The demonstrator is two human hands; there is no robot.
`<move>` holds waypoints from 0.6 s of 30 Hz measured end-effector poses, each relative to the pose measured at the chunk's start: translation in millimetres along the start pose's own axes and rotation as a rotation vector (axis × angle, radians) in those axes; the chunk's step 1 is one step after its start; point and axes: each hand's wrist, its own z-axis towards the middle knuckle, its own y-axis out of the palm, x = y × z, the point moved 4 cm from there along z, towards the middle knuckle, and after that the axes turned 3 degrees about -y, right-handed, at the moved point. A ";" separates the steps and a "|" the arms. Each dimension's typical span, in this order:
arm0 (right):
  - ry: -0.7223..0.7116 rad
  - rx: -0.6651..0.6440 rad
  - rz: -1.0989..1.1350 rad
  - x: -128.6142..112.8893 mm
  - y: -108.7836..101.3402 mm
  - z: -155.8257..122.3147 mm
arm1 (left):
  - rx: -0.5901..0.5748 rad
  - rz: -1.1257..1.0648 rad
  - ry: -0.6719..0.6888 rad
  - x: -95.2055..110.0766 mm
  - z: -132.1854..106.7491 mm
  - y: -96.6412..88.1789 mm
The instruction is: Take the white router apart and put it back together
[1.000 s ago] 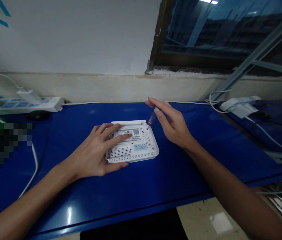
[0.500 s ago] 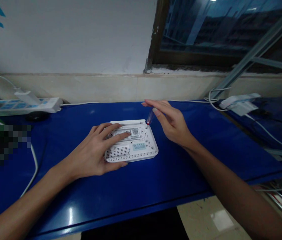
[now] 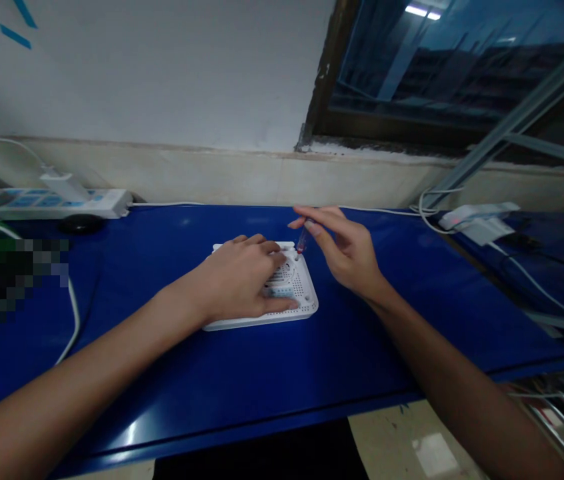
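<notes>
One router (image 3: pixel 288 275) lies label side up on one blue table (image 3: pixel 362 353), its left part under the left hand (image 3: pixel 245 277), whose fingers are spread loosely over it. The right hand (image 3: pixel 346 245) pinches one slanted screwdriver (image 3: pixel 304 240) between thumb and fingers, its red end at the router's far right corner; whether the tip touches there, I cannot tell. At left sit one power strip (image 3: pixel 107 204) and one black oval object (image 3: pixel 81 225); two blue strips (image 3: pixel 15 36) mark the wall (image 3: pixel 172 73).
</notes>
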 end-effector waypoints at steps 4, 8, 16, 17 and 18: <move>-0.026 -0.146 -0.073 -5.5 -5.1 16.1 | 0.030 -0.018 0.030 -3.4 2.8 1.5; -0.020 -0.158 -0.175 -1.5 -2.2 28.4 | 0.119 -0.045 0.053 -10.0 -6.5 11.6; 0.058 -0.027 -0.055 4.7 7.9 1.1 | 0.184 -0.139 0.053 -14.2 -16.2 23.0; 0.063 -0.021 -0.032 3.7 7.6 -1.1 | 0.186 -0.143 0.048 -14.9 -16.4 23.8; 0.059 -0.005 -0.023 2.6 6.7 -2.3 | 0.188 -0.146 0.042 -15.5 -16.5 24.8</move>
